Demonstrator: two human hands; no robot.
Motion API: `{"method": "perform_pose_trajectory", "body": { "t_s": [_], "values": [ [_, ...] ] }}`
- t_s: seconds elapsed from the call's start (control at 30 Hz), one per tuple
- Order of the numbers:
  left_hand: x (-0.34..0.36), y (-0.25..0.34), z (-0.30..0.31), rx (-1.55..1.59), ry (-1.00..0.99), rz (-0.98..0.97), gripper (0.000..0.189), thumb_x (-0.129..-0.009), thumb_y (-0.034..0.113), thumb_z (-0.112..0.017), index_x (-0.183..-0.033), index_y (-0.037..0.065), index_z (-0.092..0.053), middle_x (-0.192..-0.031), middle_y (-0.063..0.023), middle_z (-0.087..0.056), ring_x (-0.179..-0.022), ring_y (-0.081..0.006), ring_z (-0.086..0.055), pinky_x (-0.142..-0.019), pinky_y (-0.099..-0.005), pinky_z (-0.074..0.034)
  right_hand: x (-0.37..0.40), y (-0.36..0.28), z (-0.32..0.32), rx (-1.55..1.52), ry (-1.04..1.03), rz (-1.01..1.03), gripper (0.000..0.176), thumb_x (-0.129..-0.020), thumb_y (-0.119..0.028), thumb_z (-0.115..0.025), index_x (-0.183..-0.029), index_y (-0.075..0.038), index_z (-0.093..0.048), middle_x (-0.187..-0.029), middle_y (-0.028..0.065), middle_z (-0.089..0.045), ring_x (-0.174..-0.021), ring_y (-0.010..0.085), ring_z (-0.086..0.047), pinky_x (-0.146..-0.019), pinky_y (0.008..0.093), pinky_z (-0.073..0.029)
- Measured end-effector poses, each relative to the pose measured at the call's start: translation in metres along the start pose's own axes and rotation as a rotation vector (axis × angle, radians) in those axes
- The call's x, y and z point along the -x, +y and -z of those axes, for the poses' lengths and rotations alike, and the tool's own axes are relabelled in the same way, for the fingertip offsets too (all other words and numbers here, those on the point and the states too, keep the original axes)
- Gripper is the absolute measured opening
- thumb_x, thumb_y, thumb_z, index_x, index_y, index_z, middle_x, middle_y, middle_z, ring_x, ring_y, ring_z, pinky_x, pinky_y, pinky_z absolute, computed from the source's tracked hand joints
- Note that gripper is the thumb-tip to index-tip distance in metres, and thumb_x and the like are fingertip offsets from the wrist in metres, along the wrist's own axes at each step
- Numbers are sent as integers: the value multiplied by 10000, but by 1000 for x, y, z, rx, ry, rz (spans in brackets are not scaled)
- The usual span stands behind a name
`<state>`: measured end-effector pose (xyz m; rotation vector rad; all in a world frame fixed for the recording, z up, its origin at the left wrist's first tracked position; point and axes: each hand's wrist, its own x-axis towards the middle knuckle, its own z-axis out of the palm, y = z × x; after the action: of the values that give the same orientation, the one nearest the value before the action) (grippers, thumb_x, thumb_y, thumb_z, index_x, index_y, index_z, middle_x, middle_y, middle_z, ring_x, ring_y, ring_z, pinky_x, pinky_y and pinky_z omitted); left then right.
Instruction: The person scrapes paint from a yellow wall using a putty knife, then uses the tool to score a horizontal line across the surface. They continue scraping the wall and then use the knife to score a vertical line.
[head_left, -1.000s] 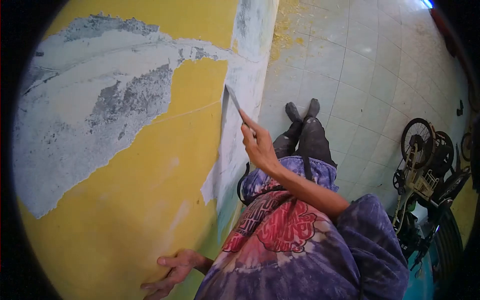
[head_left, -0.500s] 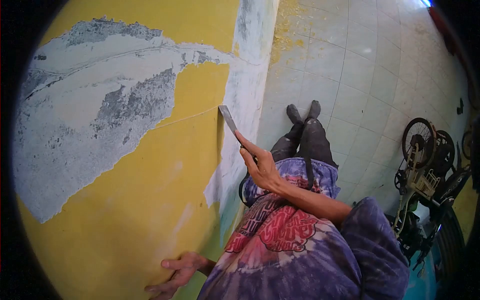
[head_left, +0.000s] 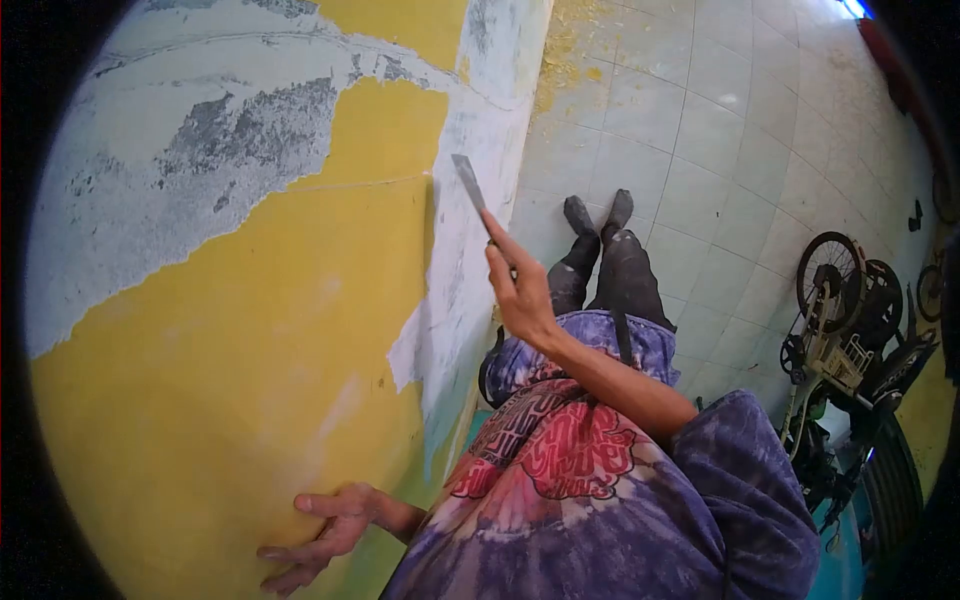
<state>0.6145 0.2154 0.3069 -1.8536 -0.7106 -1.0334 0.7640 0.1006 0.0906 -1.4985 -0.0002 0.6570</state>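
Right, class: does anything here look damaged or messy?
Yes: the yellow painted wall has a large, ragged grey-and-white patch at upper left, breaking its even colour; yellow flakes litter the pale tiled floor.

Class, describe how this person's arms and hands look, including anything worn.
The left hand and right hand show no gloves. A loose purple sleeve with pale mottling ends near the right elbow, leaving the forearm bare; the left sleeve is unclear.

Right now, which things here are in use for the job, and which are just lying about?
In use:
- scraper, in the right hand
- partly stripped yellow wall, left hand at it

Lying about:
- yellow flakes on the floor
- bicycle
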Motion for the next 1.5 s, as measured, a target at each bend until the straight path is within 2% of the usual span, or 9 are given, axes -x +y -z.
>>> {"method": "perform_pose_trajectory", "body": {
  "t_s": [0.4, 0.6, 0.63, 0.67, 0.8, 0.9, 1.03, 1.13, 1.5],
  "values": [
    [-8, 20, 7, -29, 4, 61, 554, -836, 470, -587, -1258, 113, -550, -1431, -237, -299, -1352, -434, -174, -1022, -655, -44, -15, -37, -3, -59, -109, -99, 408, -929, -108, -472, -1336, -135, -460, -660, 94, -420, -601, 95, -359, -556, 251, -371],
    [-15, 21, 12, -58, -25, -2, 516, -847, 397, -601, -1245, 72, -550, -1422, -251, -300, -1343, -411, -204, -1047, -620, -63, -1, -52, 9, 7, -224, -143, 430, -944, -119, -451, -1372, -148, -423, -636, -18, -373, -590, 63, -358, -543, 225, -346],
    [-13, 16, 11, -59, -27, -6, 516, -847, 397, -601, -1245, 72, -550, -1422, -251, -300, -1343, -411, -204, -1047, -620, -63, -12, -56, 10, 61, -249, -244, 408, -933, -101, -466, -1340, -121, -449, -817, 195, -587, -682, 94, -491, -681, 250, -434],
    [-9, 6, 8, 7, -2, -17, 514, -853, 391, -596, -1244, 60, -547, -1421, -252, -298, -1344, -402, -209, -1052, -611, -71, -5, -54, 9, 58, -250, -248, 408, -933, -101, -466, -1340, -121, -449, -817, 195, -587, -682, 94, -491, -681, 250, -434],
    [-5, -1, 7, 119, 24, 19, 516, -866, 379, -585, -1240, 28, -536, -1421, -254, -287, -1353, -382, -191, -1060, -599, -93, 9, -32, 5, 48, -118, 243, 394, -938, -131, -478, -1331, -117, -456, -663, 146, -424, -585, 104, -384, -552, 267, -388],
    [-10, 4, 11, 21, -10, 5, 513, -870, 377, -582, -1232, 17, -536, -1423, -256, -280, -1362, -376, -160, -1057, -596, -106, -18, -71, 14, 117, -335, -329, 402, -931, -93, -464, -1333, -113, -461, -1064, 244, -606, -877, 156, -606, -786, 283, -445],
    [-7, -3, 9, 145, 37, 28, 527, -865, 399, -580, -1231, 22, -538, -1433, -258, -263, -1367, -382, -124, -1047, -602, -107, 11, -46, 2, 40, -129, 250, 422, -933, -129, -473, -1352, -156, -438, -768, 230, -560, -572, 140, -389, -587, 287, -426],
    [-7, 0, 10, 41, 4, 27, 539, -861, 425, -574, -1241, 45, -536, -1441, -252, -257, -1359, -404, -146, -1041, -609, -92, 13, -51, 12, 61, -298, -102, 430, -928, -120, -475, -1353, -177, -441, -736, 215, -532, -572, 138, -398, -584, 284, -417],
    [20, -6, -4, -49, -63, -36, 515, -839, 384, -602, -1247, 79, -530, -1450, -268, -227, -1367, -430, -129, -1031, -642, -54, -16, -13, 5, -35, -83, -63, 422, -953, -157, -446, -1372, -123, -409, -609, 26, -376, -525, 81, -335, -497, 241, -325]
  ]
}}
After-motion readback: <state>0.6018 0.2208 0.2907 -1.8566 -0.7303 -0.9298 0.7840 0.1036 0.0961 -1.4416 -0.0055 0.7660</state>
